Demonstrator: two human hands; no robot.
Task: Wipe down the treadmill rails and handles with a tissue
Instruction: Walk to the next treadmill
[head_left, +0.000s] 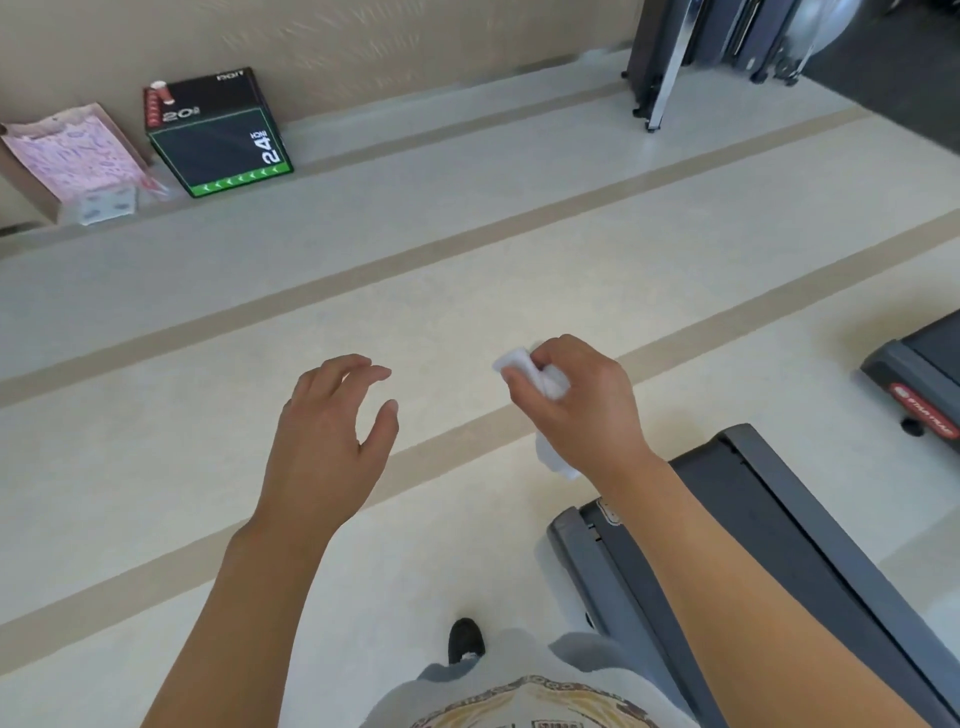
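Observation:
My right hand (582, 405) grips a crumpled white tissue (524, 366), part of it hanging below the palm. It is held over the pale floor, just left of the rear end of a dark grey treadmill (748, 525) that runs to the lower right under my right forearm. My left hand (332, 431) hovers beside it with loosely curved fingers and holds nothing. The treadmill's rails and handles are out of view.
A second treadmill's rear end (919, 384) shows at the right edge. A black and green plyo box (218, 135) and a pink paper bag (72, 156) stand by the far wall. Dark gym equipment (717, 47) stands at the top right. My shoe (466, 639) is on the striped floor.

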